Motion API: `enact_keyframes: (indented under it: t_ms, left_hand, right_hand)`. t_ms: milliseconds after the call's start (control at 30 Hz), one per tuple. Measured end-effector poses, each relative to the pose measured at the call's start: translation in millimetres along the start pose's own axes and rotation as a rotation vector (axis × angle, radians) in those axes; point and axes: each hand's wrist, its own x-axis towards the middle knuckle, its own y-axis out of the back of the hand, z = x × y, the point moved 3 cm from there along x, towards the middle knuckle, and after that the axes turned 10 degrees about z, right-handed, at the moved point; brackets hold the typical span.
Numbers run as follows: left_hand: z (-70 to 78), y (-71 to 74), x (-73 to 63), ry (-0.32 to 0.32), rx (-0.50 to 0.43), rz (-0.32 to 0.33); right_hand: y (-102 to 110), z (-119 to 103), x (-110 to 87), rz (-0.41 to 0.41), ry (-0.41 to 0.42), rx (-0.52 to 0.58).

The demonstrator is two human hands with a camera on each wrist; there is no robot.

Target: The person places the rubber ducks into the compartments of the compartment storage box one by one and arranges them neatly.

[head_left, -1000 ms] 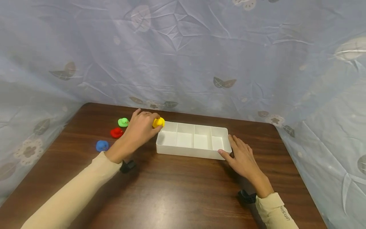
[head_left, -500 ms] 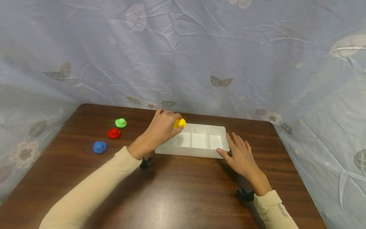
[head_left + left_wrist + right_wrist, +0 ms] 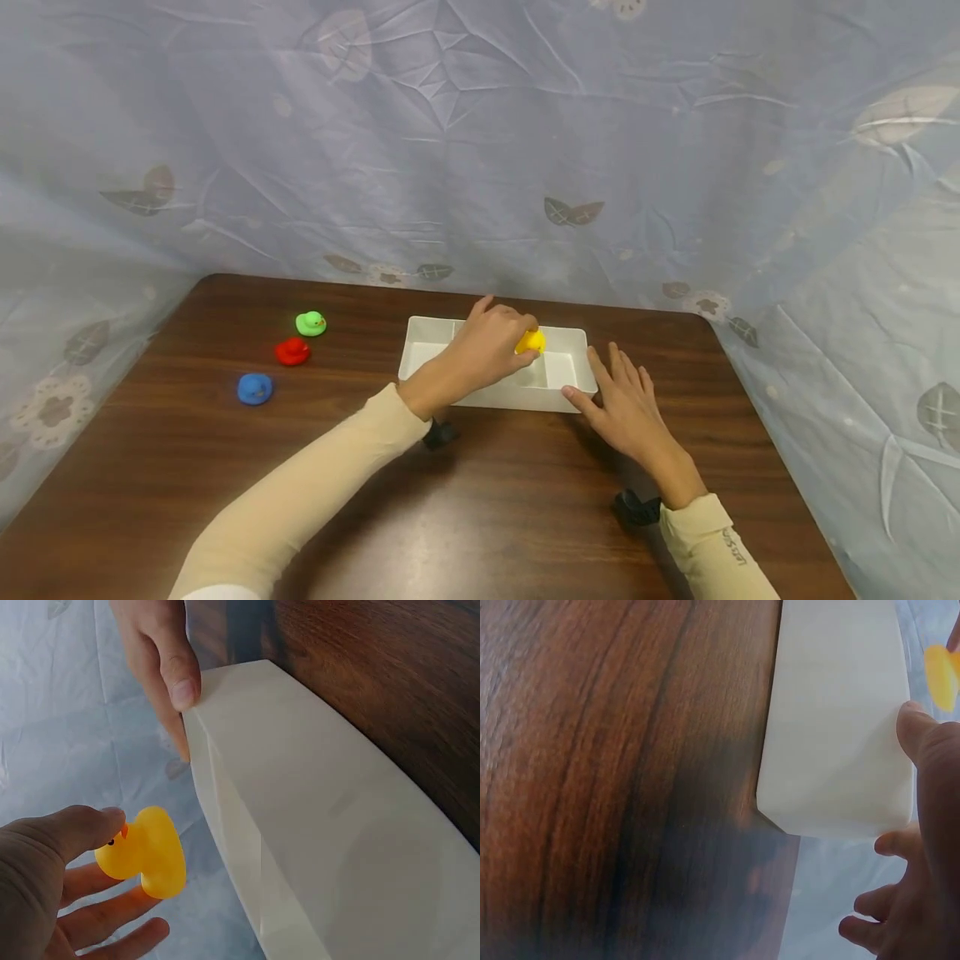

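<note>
My left hand [image 3: 491,348] pinches a yellow rubber duck [image 3: 532,342] between thumb and fingers, above the right half of a white divided box [image 3: 480,397]. In the left wrist view the duck [image 3: 154,855] is held clear of the box's rim. My right hand [image 3: 630,412] rests at the box's right end, thumb on the front rim and the other fingers spread, fairly straight, along the end wall. In the right wrist view its thumb [image 3: 915,731] touches the box's edge [image 3: 840,750]. My left hand and forearm hide some of the compartments.
A green duck [image 3: 311,323], a red duck [image 3: 292,351] and a blue duck [image 3: 255,388] stand on the left of the dark wooden table [image 3: 360,533]. A patterned grey-blue cloth [image 3: 480,167] hangs behind and at the sides.
My left hand has carried the yellow duck rightward, from the box's left end to above its right half. My right hand stays at the box's right end; the view shifts slightly.
</note>
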Motion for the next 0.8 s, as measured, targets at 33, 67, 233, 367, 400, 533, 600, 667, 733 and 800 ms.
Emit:
enact_keyframes:
  t_ms: [33, 67, 233, 367, 400, 533, 600, 667, 733, 800]
  left_hand:
    - [1.8, -2.3, 1.7, -0.007, -0.004, -0.009]
    - [3.4, -4.8, 3.2, -0.015, -0.006, -0.015]
    - [7.9, -15.8, 8.2, -0.039, -0.004, -0.043]
    - [10.2, -25.1, 10.9, -0.052, 0.007, -0.058]
    - [11.0, -27.4, 11.6, -0.055, 0.006, -0.061]
    - [15.0, -36.3, 14.7, -0.068, -0.008, -0.074]
    - [17.7, -40.1, 16.6, -0.073, -0.01, -0.084]
    - [20.7, -43.7, 19.4, -0.08, -0.01, -0.097]
    - [23.7, -47.4, 22.2, -0.086, -0.005, -0.114]
    - [25.8, -50.9, 24.5, -0.088, 0.001, -0.13]
  right_hand:
    - [0, 0, 0.1, -0.002, -0.002, 0.0]
    - [0, 0, 0.1, -0.004, -0.004, -0.002]
    - [1, 0, -0.1, -0.01, -0.003, -0.001]
    - [0, -1, 0.8, -0.001, 0.003, -0.003]
    - [0, -1, 1.0, 0.003, 0.005, -0.004]
    - [-2, -1, 1.3, 0.007, 0.007, -0.005]
    - [-2, 0, 1.1, 0.008, 0.008, -0.006]
    - [-3, 0, 1.1, 0.006, 0.008, -0.001]
    - [-3, 0, 1.0, 0.002, 0.005, 0.002]
    - [-3, 0, 0.8, -0.002, 0.003, 0.007]
